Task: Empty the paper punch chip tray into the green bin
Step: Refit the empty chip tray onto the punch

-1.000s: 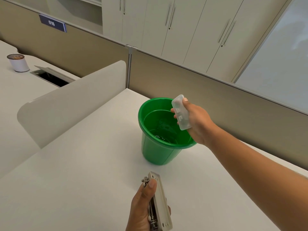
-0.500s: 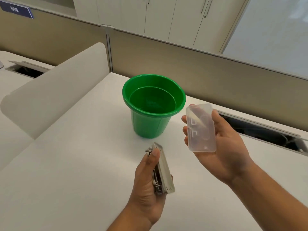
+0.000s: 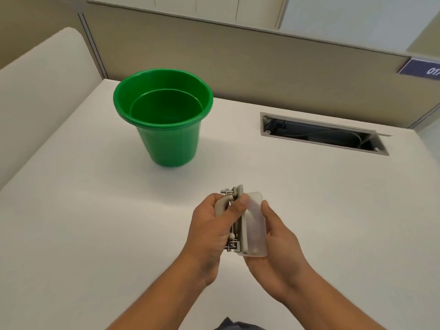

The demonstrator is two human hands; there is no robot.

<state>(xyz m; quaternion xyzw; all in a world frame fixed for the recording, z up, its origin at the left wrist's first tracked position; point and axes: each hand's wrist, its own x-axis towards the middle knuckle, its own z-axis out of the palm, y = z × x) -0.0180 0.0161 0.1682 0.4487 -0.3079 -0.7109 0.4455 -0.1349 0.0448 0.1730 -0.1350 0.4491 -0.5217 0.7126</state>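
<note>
We have brought the clear chip tray (image 3: 255, 225) back from the green bin (image 3: 164, 115); our right hand (image 3: 273, 244) presses it against the paper punch (image 3: 235, 225) our left hand (image 3: 209, 225) grips, mid-desk (image 3: 95, 210): emptying looks done, refitting begins.

Office cubicle, as far as I could see. I was working at a white desk (image 3: 95, 222) under both hands, boxed in by beige fabric partition panels (image 3: 238, 60) beyond the hands. A curved white divider screen (image 3: 42, 91) stood far to the left of my left hand (image 3: 209, 225). Up and right of my right hand (image 3: 273, 248) the desktop had an open cable tray slot (image 3: 321, 134) with wires visible inside. A blue number plate (image 3: 421, 69) was fixed to the partition at the far right, digits partly cut off. White cabinet doors (image 3: 214, 8) showed behind the partition top.
</note>
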